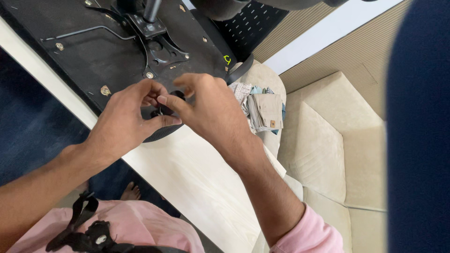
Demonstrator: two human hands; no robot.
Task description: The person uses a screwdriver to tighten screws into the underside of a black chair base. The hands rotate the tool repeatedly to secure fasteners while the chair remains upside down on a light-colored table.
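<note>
Far left: dark blue floor (28, 126) beside white table (197, 178). On table, upturned black chair base (93, 51), metal plate and post (151, 14) bolted to it. Left hand (124, 119) at base's near edge, thumb and fingers pinched on small dark part (158, 112), too hidden to identify. Right hand (206, 110) touching left, fingers curled over same part; grip itself unclear. Further right: folded clothes (265, 110) on beige sofa (328, 154).

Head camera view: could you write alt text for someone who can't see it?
Two bare hands, left hand and right hand, pinch a small dark part at the edge of an upturned black chair base on a white table. A beige sofa with folded clothes stands beside it.
</note>
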